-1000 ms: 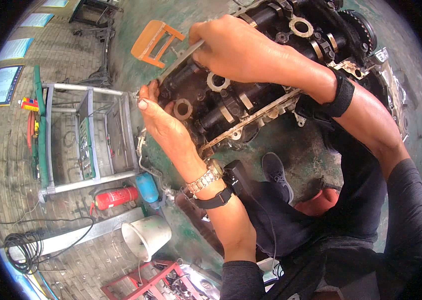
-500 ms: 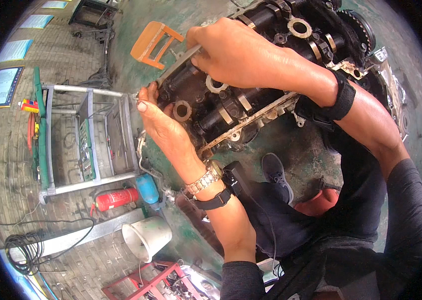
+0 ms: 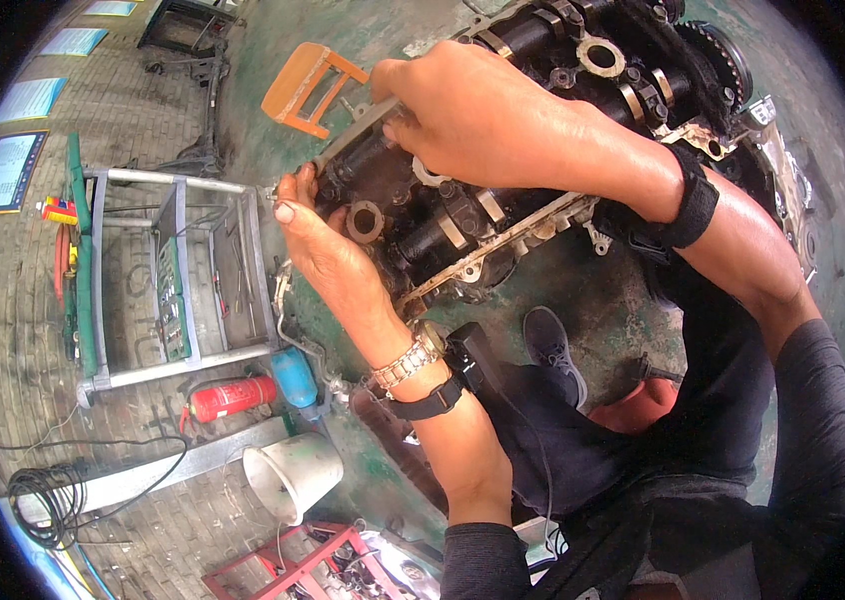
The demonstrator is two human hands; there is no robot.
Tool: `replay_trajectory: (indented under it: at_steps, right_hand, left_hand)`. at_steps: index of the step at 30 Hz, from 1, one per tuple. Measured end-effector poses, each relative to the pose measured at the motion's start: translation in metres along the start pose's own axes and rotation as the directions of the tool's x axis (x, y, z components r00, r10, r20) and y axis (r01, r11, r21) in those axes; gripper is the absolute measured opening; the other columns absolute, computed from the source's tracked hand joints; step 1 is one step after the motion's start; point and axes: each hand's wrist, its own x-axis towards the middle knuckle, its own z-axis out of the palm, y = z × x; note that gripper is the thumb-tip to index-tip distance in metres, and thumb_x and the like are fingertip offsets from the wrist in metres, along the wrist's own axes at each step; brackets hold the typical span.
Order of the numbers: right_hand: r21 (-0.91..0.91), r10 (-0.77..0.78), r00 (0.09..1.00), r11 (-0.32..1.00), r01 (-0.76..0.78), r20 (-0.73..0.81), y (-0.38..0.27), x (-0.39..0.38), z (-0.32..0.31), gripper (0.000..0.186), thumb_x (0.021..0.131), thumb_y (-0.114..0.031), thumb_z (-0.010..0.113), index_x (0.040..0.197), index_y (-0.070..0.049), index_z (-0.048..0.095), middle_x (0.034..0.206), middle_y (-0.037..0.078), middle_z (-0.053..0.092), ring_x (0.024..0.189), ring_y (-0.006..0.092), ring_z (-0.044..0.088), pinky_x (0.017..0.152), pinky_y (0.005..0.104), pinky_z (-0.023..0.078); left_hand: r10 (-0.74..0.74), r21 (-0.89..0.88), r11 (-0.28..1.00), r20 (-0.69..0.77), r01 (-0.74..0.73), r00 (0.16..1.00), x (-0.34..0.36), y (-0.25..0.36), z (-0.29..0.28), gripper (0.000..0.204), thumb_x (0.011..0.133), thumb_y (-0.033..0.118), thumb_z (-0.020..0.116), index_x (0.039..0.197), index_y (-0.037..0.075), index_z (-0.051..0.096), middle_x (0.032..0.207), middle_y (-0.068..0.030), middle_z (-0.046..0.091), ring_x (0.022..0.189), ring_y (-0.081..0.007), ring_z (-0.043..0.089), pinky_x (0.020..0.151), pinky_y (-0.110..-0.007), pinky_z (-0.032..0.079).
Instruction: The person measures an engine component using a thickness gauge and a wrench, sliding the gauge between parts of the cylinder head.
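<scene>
My right hand (image 3: 483,115) is curled at the rim on the 10 o'clock side of the cylinder head (image 3: 458,215); can't tell if it pinches something thin. My left hand (image 3: 328,245) cups the 8 o'clock corner, half closed, firmness unclear. The head lies at 12 to 1 o'clock in my view. Progress: top open, camshafts (image 3: 423,242) exposed and seated; how much remains, can't tell. Grime and pale crust are on it. Shafts are black, oily, with shiny bands; collar (image 3: 365,222) is round, pale, notched; wheel (image 3: 728,62) at 2 o'clock is dark, toothed. Beyond: wooden stool (image 3: 288,88), 10 o'clock; smooth red extinguisher (image 3: 233,398), 7 o'clock; pale round bucket (image 3: 318,470), 6 o'clock from my left hand.
</scene>
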Motion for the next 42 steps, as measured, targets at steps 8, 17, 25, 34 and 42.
replay_trajectory:
  at_steps: [8, 17, 25, 34, 42]
  right_hand:
    - [-0.003, -0.087, 0.995, 0.996, 0.087, -0.055, -0.001, -0.004, 0.001, 0.027, 0.086, -0.012, 0.067, 0.107, 0.006, 0.065, 0.068, 0.025, 0.064, 0.073, 0.0445, 0.067, 0.069, 0.0498, 0.054]
    - [0.005, -0.084, 0.995, 0.996, 0.084, -0.062, -0.003, -0.005, 0.002, 0.028, 0.086, -0.013, 0.068, 0.105, 0.007, 0.065, 0.069, 0.026, 0.064, 0.073, 0.0441, 0.067, 0.069, 0.05, 0.054]
    - [0.17, -0.042, 0.995, 0.984, 0.057, -0.094, 0.004, 0.003, 0.009, 0.024, 0.092, -0.012, 0.062, 0.108, 0.003, 0.068, 0.073, 0.02, 0.069, 0.072, 0.0345, 0.071, 0.067, 0.0414, 0.055]
    - [0.491, 0.041, 0.999, 0.87, -0.033, -0.006, -0.002, 0.002, -0.03, 0.029, 0.091, -0.006, 0.055, 0.112, 0.005, 0.071, 0.092, 0.024, 0.071, 0.086, 0.0307, 0.07, 0.078, 0.0394, 0.055]
    - [0.472, 0.039, 0.995, 0.882, 0.01, -0.093, 0.0, 0.009, -0.02, 0.032, 0.088, -0.002, 0.05, 0.112, 0.007, 0.071, 0.102, 0.03, 0.071, 0.098, 0.0403, 0.071, 0.09, 0.0438, 0.056]
  left_hand:
    - [-0.005, -0.001, 1.0, 0.002, 0.005, 1.0, 0.001, -0.002, 0.0, 0.091, 0.103, 0.071, 0.025, 0.147, -0.007, 0.041, 0.143, -0.0228, 0.055, 0.133, -0.0311, 0.051, 0.104, -0.045, 0.043]
    - [-0.019, 0.0, 1.0, -0.001, 0.019, 1.0, 0.0, 0.001, 0.0, 0.092, 0.103, 0.071, 0.025, 0.148, -0.007, 0.04, 0.144, -0.0223, 0.054, 0.134, -0.0307, 0.051, 0.105, -0.045, 0.042]
    - [0.004, -0.048, 0.999, -0.007, -0.004, 1.0, 0.0, -0.001, 0.0, 0.091, 0.103, 0.07, 0.024, 0.148, -0.007, 0.04, 0.143, -0.023, 0.054, 0.135, -0.0321, 0.05, 0.106, -0.047, 0.043]
    - [0.021, -0.04, 0.999, -0.059, -0.024, 0.998, -0.001, -0.006, -0.002, 0.089, 0.104, 0.068, 0.026, 0.145, -0.009, 0.042, 0.141, -0.0264, 0.055, 0.132, -0.035, 0.053, 0.103, -0.047, 0.047]
    - [0.019, -0.039, 0.999, -0.177, -0.027, 0.984, -0.009, 0.016, 0.011, 0.089, 0.104, 0.067, 0.027, 0.14, -0.012, 0.045, 0.133, -0.0272, 0.059, 0.126, -0.0341, 0.058, 0.098, -0.044, 0.05]
